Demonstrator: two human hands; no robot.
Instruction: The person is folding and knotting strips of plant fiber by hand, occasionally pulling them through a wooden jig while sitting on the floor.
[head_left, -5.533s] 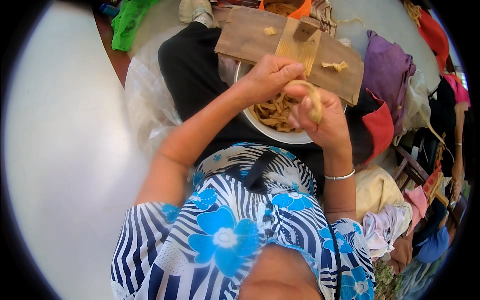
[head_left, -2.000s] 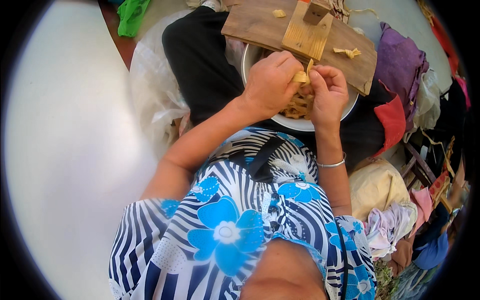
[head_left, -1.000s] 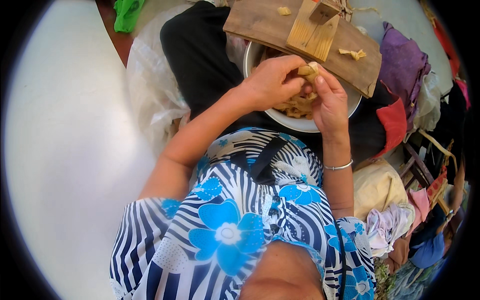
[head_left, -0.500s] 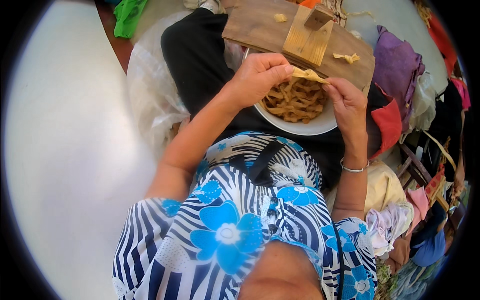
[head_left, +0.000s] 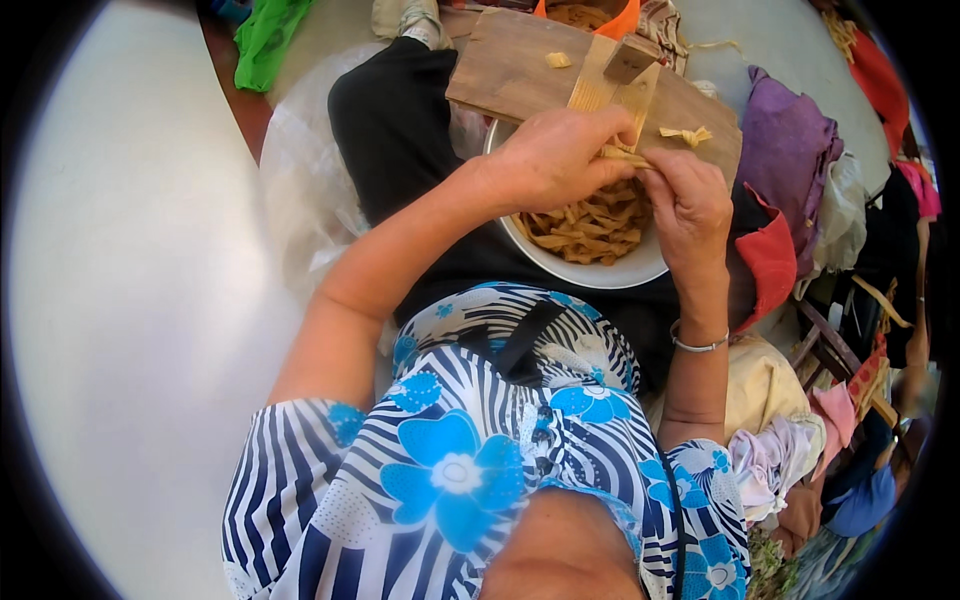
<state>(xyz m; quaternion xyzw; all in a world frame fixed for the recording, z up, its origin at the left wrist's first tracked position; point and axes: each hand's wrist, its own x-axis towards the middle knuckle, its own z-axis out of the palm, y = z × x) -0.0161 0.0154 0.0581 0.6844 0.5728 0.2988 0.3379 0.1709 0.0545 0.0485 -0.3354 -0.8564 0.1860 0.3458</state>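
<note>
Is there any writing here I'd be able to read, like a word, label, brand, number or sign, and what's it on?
No readable text anywhere.
Strip, bowl and board: no lettering shows.
Shirt: flowers and stripes, no words that I can see.
Green bag and patterned bundle at the top: too small or blurred to tell whether they carry print.

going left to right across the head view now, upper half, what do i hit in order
Green bag → black trouser knee → left hand → tan strip held between the fingers of both hands → right hand → purple cloth → red cloth near the rim.
</note>
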